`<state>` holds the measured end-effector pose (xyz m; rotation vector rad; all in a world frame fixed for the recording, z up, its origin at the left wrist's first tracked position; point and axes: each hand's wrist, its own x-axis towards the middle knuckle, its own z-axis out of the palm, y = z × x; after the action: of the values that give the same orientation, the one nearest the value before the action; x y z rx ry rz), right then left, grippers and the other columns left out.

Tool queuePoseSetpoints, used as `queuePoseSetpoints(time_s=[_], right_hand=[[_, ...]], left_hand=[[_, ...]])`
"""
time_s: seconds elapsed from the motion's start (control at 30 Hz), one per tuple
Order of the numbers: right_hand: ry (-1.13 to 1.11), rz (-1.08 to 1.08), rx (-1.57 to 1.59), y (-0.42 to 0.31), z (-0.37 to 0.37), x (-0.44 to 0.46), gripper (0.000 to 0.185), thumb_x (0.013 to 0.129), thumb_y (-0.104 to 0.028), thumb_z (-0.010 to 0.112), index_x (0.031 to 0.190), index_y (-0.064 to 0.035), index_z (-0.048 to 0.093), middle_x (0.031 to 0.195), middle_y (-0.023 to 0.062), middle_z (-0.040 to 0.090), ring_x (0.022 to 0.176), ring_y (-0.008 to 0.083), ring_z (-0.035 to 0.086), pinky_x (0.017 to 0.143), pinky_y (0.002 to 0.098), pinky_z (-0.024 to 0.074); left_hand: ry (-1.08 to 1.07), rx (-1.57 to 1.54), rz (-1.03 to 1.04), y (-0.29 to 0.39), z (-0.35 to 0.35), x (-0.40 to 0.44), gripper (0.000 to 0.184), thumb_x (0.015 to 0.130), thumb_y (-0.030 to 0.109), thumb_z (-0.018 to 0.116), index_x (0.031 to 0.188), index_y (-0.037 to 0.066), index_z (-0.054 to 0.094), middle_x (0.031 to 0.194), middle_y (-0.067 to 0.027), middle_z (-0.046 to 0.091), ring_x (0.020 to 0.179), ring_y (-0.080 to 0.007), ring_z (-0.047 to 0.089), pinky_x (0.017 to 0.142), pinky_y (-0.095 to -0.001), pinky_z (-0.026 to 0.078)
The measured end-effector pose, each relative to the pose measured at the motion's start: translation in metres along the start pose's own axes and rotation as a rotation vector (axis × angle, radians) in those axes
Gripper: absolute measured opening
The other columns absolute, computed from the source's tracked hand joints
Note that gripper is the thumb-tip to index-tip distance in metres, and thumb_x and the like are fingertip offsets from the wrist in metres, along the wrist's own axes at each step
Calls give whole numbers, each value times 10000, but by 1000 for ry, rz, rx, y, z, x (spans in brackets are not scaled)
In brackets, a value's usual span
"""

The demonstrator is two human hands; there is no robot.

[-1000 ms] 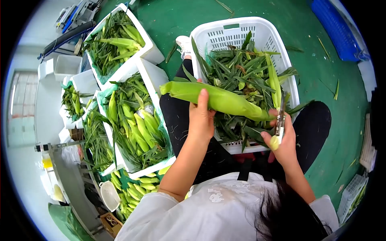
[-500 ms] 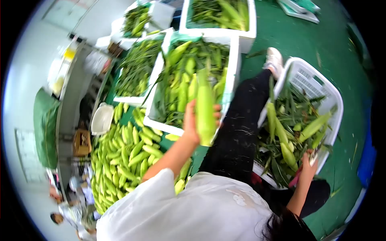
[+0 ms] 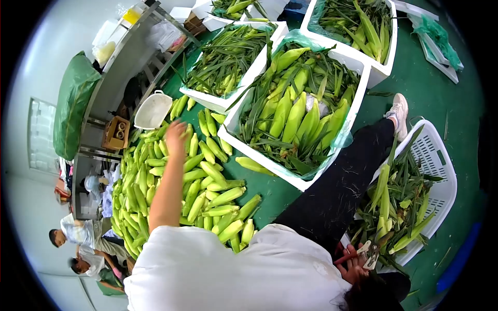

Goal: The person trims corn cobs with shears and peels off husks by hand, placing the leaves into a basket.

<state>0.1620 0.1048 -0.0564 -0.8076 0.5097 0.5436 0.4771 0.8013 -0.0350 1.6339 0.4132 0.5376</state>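
Note:
My left hand (image 3: 177,136) reaches out over a large pile of green corn ears (image 3: 199,181) on the floor. It is blurred, so I cannot make out whether its fingers hold anything. Low at the right, my right hand (image 3: 354,270) is closed around red-handled pruning shears (image 3: 369,254), beside a white plastic basket (image 3: 445,179) filled with corn husks and leaves (image 3: 402,202). In front of me stands a white foam box (image 3: 249,154) lined with green plastic, where corn ears in their husks (image 3: 294,116) lie among long leaves.
More foam boxes of leafy corn (image 3: 228,57) stand behind. A white basin (image 3: 153,110) sits near the shelving at left. My outstretched leg (image 3: 337,171) lies between the foam box and the basket. Two people (image 3: 85,236) are at the far left.
My left hand has swung left from the foam box to the pile, and the corn ear it held upright is no longer seen in it. My right hand has drawn back towards me with the shears.

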Motion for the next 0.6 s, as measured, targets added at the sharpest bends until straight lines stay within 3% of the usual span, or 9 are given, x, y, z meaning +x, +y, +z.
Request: queuePoseSetpoints(time_s=[0.03,0.13,0.2,0.23,0.27,0.37,0.47,0.57,0.6], right_hand=[[-12,-3,-26,4,-3,-1,814,875,-388,591,1550,-329,138,1580,61,247,1463,272,205,1115,626,232],[-129,-53,-66,-2,-7,-8,584,984,-532,421,1520,-393,234,1561,34,310,1450,262,240,1111,656,211],[-16,-42,32,9,-14,-13,550,980,-548,429,1491,-392,299,1522,47,374,1398,279,335,1101,661,239],[40,-40,82,14,-17,-15,535,978,-556,432,1477,-391,331,1502,53,407,1372,287,383,1096,664,253],[114,-50,98,14,-10,-19,529,966,-538,462,1461,-381,360,1481,57,429,1352,292,411,1091,658,271],[325,-30,221,19,-1,-28,542,919,-433,597,1425,-344,424,1409,69,494,1305,309,464,1077,637,321],[417,-7,321,16,2,-28,589,879,-328,676,1417,-321,439,1350,81,533,1288,326,478,1069,626,349],[316,-77,412,21,-14,-9,597,873,-288,667,1421,-233,437,1307,115,560,1286,337,476,1055,592,392],[280,-99,422,22,-15,-8,601,871,-281,667,1422,-215,435,1306,122,562,1287,338,477,1054,582,399]], left_hand=[[-97,155,-165,20,88,-13,291,932,135,550,1198,53,633,1059,-102,677,910,-189,656,758,-322,545],[-523,291,15,-29,264,-27,268,916,193,610,1113,28,686,917,-89,720,835,-175,680,741,-292,529],[-529,564,488,-70,355,-19,301,869,204,623,1106,32,694,962,-209,698,902,-358,672,826,-395,524],[-479,787,501,-93,395,-11,389,870,261,618,1128,-28,657,1087,-243,659,1023,-367,628,892,-405,501],[-436,1013,445,-101,427,-10,490,831,308,681,1198,1,582,1148,-241,606,1086,-368,592,904,-437,498],[-276,1298,268,-108,480,1,603,763,341,771,1204,51,479,1145,-179,558,1069,-389,591,869,-437,528],[-441,1454,251,-92,488,18,691,725,474,798,1197,55,519,1150,-150,583,933,-284,660,785,-390,569],[-795,1424,86,-63,478,30,744,765,568,720,1223,17,521,1084,-182,643,966,-263,673,770,-387,573],[-883,1048,-251,-60,466,30,750,792,582,678,1242,5,515,1078,-193,656,1004,-274,667,790,-389,576]])
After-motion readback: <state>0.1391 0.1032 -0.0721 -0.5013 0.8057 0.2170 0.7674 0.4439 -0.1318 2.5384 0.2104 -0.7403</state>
